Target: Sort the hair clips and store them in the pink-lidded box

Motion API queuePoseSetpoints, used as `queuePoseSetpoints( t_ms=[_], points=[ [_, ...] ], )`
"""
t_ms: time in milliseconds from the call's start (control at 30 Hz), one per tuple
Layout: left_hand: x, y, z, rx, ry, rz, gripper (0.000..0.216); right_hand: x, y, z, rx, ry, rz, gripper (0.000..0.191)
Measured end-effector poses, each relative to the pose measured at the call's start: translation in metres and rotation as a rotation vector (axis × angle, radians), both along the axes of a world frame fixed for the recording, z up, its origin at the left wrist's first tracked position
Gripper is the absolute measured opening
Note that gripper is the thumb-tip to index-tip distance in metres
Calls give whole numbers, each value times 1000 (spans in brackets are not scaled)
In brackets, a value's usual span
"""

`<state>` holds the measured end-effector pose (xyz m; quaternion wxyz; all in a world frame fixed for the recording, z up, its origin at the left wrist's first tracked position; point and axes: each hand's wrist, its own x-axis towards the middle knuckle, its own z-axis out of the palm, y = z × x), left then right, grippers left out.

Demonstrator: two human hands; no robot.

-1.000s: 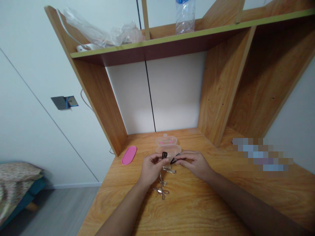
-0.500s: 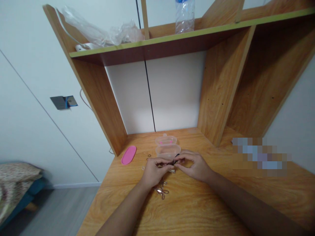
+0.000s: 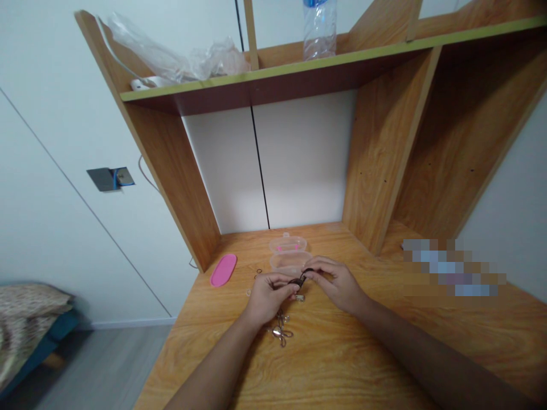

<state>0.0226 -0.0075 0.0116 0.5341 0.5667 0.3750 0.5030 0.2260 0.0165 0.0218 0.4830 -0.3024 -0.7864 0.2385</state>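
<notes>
My left hand (image 3: 269, 293) pinches a bundle of thin black hair ties (image 3: 299, 281) between thumb and fingers above the desk. My right hand (image 3: 333, 279) grips a black loop at the right end of the same bundle; its exact make-up is too small to tell. Below the fingers lies a small pale clip-like piece (image 3: 299, 298). Nearer me, beside my left wrist, is a loose group of hair ties with a shiny ornament (image 3: 277, 331). A clear plastic case (image 3: 290, 269) stands behind the hands with its lid (image 3: 288, 245) folded back.
A pink oval tray or lid (image 3: 223, 270) lies at the desk's left. Small rings (image 3: 258, 271) are scattered near my left hand. A blurred-out object (image 3: 450, 267) sits at right. The shelf (image 3: 299, 71) overhead carries a plastic bottle (image 3: 319, 31) and clear bags (image 3: 183, 60).
My right hand has shifted slightly away and up from the left, drawing a black loop out so more of the dark bundle shows. My left hand stays almost where it was.
</notes>
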Motion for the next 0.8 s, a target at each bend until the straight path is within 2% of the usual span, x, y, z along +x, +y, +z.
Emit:
queuePoseSetpoints(
  t_ms=[200,333,467,633,800],
  points=[
    [-2,2,-1,13,-20,7,42,-2,0,-2,-151,97,75,28],
    [-4,3,-4,12,14,21,41,-3,5,-10,-232,201,-29,30],
    [-4,3,-6,80,-88,23,36,-4,6,-12,-311,300,-122,34],
    [-3,4,-8,143,-47,2,29,-4,2,-4,-308,304,-131,33],
    [-3,6,-10,78,-28,-15,31,-5,1,-2,-263,319,-174,35]
  ],
)
